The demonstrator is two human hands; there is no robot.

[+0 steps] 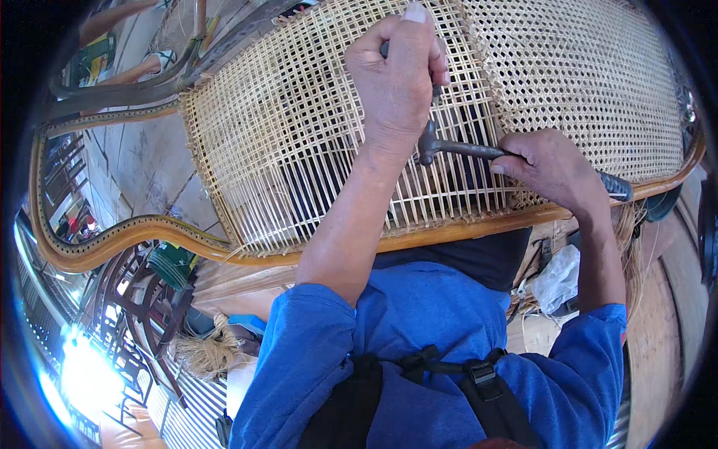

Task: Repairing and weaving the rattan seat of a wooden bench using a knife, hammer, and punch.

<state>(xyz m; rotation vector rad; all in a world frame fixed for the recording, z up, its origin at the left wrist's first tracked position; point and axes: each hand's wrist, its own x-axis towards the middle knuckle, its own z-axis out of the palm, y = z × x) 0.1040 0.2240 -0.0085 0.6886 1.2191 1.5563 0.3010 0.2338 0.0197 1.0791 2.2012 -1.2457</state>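
W/ our L hand (395,86) clenched round a dark tool (436,93), upper ctr of frame, & R hand (552,168) gripping the hammer (473,149), right of ctr, we prob. risk snapped strands in the cane panel (262,123), upper ctr, if a blow glances.

The person wears a blue shirt (434,310) with loose, short sleeves (303,340). Wide black shoulder straps (502,411) lie over it, linked by a narrower strap (443,367) with a black buckle (482,373). Left hand (395,82), right hand (552,166) and forearms (348,217) are bare.
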